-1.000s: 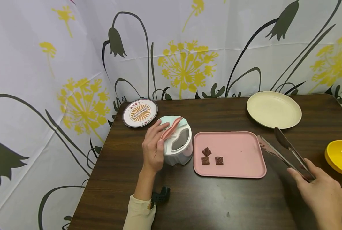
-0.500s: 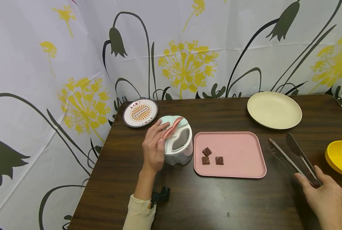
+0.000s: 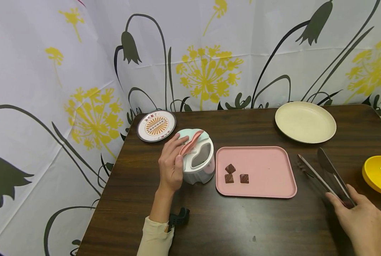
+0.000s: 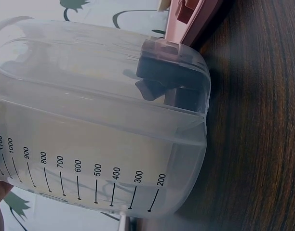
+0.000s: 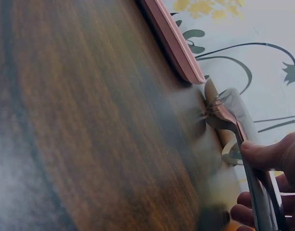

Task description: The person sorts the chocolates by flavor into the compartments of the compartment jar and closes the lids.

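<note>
My left hand [image 3: 172, 165] is at the lid of a clear storage jar [image 3: 199, 175], thumb and fingers on either side of its pink handle [image 3: 191, 143]. The lid is white and mint. In the left wrist view the jar's wall [image 4: 89, 130] carries measuring marks, and dark chocolate pieces [image 4: 171, 82] lie at its bottom. My right hand [image 3: 361, 217] holds metal tongs [image 3: 318, 177], their arms spread apart with nothing between them, right of the pink tray [image 3: 267, 170]. Three chocolate squares [image 3: 244, 178] lie on the tray's left side.
A patterned plate [image 3: 156, 125] stands back left, a cream plate [image 3: 305, 122] back right. The yellow bowl [image 3: 380, 174] is at the right, close to my right hand. A flowered cloth [image 3: 248, 53] hangs behind the brown table [image 3: 228, 227].
My right hand has drawn the tongs back and to the right, away from the tray's right edge. The left hand and the jar have stayed in place.
</note>
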{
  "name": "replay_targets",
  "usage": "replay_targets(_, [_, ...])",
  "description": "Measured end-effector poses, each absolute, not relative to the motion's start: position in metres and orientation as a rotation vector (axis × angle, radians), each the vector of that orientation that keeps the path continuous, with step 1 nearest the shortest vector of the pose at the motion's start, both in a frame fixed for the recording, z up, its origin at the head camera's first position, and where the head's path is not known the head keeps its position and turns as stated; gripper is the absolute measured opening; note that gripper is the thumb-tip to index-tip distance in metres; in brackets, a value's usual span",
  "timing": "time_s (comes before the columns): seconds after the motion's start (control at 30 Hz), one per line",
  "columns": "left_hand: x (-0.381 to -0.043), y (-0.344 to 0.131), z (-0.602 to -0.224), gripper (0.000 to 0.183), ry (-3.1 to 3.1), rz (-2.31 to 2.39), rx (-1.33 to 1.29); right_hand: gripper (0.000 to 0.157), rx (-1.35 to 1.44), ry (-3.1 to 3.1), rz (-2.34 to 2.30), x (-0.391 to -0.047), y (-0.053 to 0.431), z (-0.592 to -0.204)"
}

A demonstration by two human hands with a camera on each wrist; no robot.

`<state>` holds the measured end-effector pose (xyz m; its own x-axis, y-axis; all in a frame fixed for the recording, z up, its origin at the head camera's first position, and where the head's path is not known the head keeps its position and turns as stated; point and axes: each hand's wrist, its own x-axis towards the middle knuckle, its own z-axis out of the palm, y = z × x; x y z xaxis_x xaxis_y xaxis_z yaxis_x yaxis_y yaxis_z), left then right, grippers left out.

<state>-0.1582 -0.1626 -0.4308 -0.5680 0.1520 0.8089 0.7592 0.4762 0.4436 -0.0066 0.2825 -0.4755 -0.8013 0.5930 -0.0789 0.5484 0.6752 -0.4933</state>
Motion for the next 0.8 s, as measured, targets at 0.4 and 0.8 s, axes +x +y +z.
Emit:
replay_targets(0.4, [-0.1578, -0.1627, -0.4313, 0.048, -2.012, -1.082, -0.752, 0.091, -1.038, -2.868, 0.757, -0.0078, 0.2844, -0.4787])
replay_targets(0.8, [-0.1583, -0.1629, -0.4315, 0.048, -2.004, -1.078, -0.754, 0.093, -1.012, -2.914, 0.752, -0.0071, 0.2853, -0.4769])
